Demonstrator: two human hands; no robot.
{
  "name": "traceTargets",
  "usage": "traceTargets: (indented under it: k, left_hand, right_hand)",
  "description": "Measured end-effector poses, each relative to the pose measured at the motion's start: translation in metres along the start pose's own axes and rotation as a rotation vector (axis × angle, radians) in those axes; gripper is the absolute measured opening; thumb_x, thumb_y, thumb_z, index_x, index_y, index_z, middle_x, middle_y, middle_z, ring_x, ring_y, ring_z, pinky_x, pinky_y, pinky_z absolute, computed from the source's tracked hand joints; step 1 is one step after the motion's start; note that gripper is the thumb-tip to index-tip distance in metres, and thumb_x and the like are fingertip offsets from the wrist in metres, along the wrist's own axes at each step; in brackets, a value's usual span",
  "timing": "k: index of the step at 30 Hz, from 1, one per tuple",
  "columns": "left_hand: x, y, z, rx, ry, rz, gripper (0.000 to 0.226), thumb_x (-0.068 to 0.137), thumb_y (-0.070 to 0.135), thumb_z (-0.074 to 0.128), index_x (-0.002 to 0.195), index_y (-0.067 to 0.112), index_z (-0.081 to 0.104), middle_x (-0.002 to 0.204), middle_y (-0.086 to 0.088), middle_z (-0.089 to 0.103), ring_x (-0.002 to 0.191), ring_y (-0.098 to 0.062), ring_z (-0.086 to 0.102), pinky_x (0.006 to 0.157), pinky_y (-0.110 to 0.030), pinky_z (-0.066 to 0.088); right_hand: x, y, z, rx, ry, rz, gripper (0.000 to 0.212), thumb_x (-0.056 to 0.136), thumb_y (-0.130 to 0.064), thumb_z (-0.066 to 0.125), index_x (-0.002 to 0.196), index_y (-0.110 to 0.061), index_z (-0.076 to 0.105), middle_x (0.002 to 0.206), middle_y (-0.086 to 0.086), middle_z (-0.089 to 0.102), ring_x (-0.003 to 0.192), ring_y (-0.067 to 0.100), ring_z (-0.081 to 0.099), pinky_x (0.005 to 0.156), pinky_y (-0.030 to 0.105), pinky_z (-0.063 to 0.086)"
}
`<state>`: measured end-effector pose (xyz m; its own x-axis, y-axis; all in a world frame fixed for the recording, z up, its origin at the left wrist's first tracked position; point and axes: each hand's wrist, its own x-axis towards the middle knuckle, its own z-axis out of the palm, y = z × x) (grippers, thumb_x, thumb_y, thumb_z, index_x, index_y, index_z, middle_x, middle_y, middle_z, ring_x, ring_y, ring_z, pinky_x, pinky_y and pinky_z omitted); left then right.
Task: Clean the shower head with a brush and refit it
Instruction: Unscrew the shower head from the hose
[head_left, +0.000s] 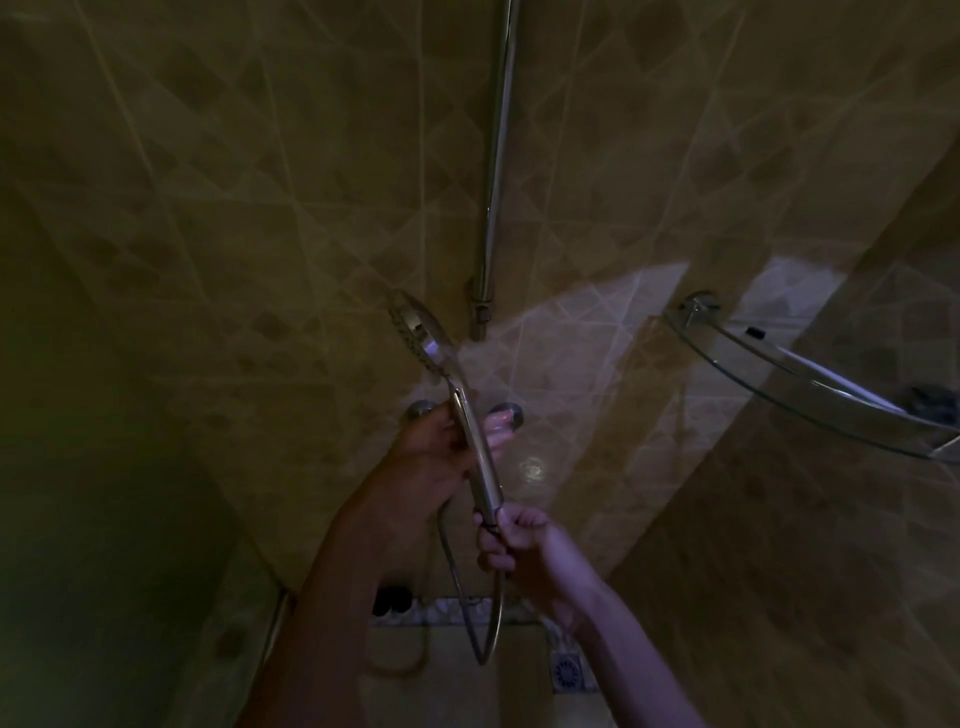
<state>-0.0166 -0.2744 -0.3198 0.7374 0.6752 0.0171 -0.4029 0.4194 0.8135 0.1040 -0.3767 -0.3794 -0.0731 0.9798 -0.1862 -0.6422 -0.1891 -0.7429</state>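
Dim tiled shower corner. Left hand (434, 457) grips the handle of the shower head (422, 335), fingers wrapped round its middle, head tilted up-left, held just off the wall (208, 208) below the rail (496, 156). Right hand (519, 543) pinches the handle's lower end where the hose (485, 634) joins; the hose loops down. Glass shelf (810, 389) far right.

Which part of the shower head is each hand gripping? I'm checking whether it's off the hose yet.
The left hand grips the shower head mid-handle; the right hand grips the hose joint at the handle's base.
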Motion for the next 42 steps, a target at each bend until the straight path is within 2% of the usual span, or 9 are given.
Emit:
traceTargets:
  k: [4,11,16,19,26,29,32,37,42]
  left_hand:
    - [0.001,0.005,0.001,0.085,0.036,0.005,0.063,0.065,-0.009,0.074,0.121,0.007,0.050,0.117,-0.029,0.062,0.101,-0.035,0.067,0.088,-0.036,0.056]
    - [0.009,-0.002,-0.008,0.407,0.239,0.087,0.044,0.066,-0.001,0.078,0.103,0.008,0.056,0.093,-0.009,0.070,0.084,-0.020,0.066,0.069,-0.032,0.055]
    - [0.013,-0.019,0.004,0.257,0.249,0.061,0.031,0.075,0.003,0.075,0.095,0.013,0.054,0.078,-0.005,0.059,0.064,-0.011,0.060,0.056,-0.024,0.050]
    - [0.014,-0.022,0.011,0.058,0.205,0.039,0.021,0.083,0.004,0.068,0.095,0.014,0.055,0.094,-0.016,0.063,0.079,-0.023,0.066,0.074,-0.042,0.056]
    - [0.013,-0.017,-0.011,-0.182,-0.183,0.037,0.061,0.070,0.004,0.078,0.124,0.008,0.050,0.141,-0.034,0.041,0.128,-0.054,0.041,0.102,-0.066,0.033]
    - [0.010,-0.015,-0.009,-0.020,-0.063,0.064,0.065,0.070,0.004,0.078,0.127,0.006,0.048,0.130,-0.034,0.053,0.119,-0.051,0.053,0.093,-0.051,0.049]
    - [0.012,-0.012,-0.001,0.145,0.156,0.108,0.053,0.070,-0.004,0.075,0.116,0.001,0.049,0.111,-0.032,0.064,0.097,-0.045,0.065,0.075,-0.036,0.056]
    - [0.021,-0.024,0.006,0.310,0.380,0.196,0.033,0.075,0.008,0.070,0.097,0.010,0.046,0.076,-0.012,0.064,0.066,-0.024,0.064,0.064,-0.035,0.054]
    - [0.017,-0.026,0.010,0.208,0.272,0.188,0.034,0.089,0.010,0.062,0.117,0.006,0.044,0.113,-0.019,0.067,0.077,-0.030,0.069,0.070,-0.042,0.057]
  right_hand:
    - [-0.001,-0.001,0.003,0.004,-0.031,0.018,0.061,0.061,-0.025,0.084,0.098,0.000,0.042,0.065,-0.003,0.060,0.047,0.005,0.039,0.048,0.019,0.023]
    - [-0.002,0.002,0.004,-0.035,0.045,0.025,0.017,0.070,-0.015,0.071,0.075,-0.007,0.057,0.072,0.003,0.057,0.052,0.008,0.040,0.052,0.021,0.025]
    - [-0.001,0.009,0.011,0.023,0.060,0.015,0.034,0.069,-0.011,0.071,0.091,0.000,0.046,0.069,0.002,0.057,0.051,0.007,0.041,0.044,0.015,0.031]
    - [0.000,0.011,0.010,0.023,0.023,0.009,0.042,0.069,-0.023,0.078,0.091,0.004,0.054,0.061,0.002,0.045,0.048,0.006,0.036,0.044,0.015,0.031]
    - [-0.004,0.007,0.008,-0.002,-0.002,-0.046,0.049,0.061,-0.028,0.084,0.088,0.002,0.057,0.062,0.003,0.042,0.048,0.006,0.036,0.045,0.016,0.025]
    - [-0.002,0.006,0.011,-0.025,0.012,-0.088,0.034,0.049,-0.030,0.089,0.065,-0.010,0.066,0.072,0.006,0.049,0.048,0.006,0.039,0.044,0.016,0.025]
    - [-0.001,0.006,0.012,-0.036,0.026,-0.083,0.045,0.050,-0.035,0.089,0.075,-0.005,0.065,0.065,0.005,0.045,0.047,0.006,0.039,0.043,0.015,0.029]
    - [0.000,0.007,0.014,-0.162,0.083,-0.063,0.023,0.066,-0.034,0.079,0.068,-0.016,0.066,0.072,0.004,0.049,0.054,0.008,0.041,0.050,0.018,0.033]
    - [-0.003,0.008,0.014,-0.111,0.088,-0.024,0.013,0.076,-0.022,0.065,0.064,-0.016,0.069,0.074,0.007,0.040,0.052,0.007,0.036,0.047,0.016,0.027]
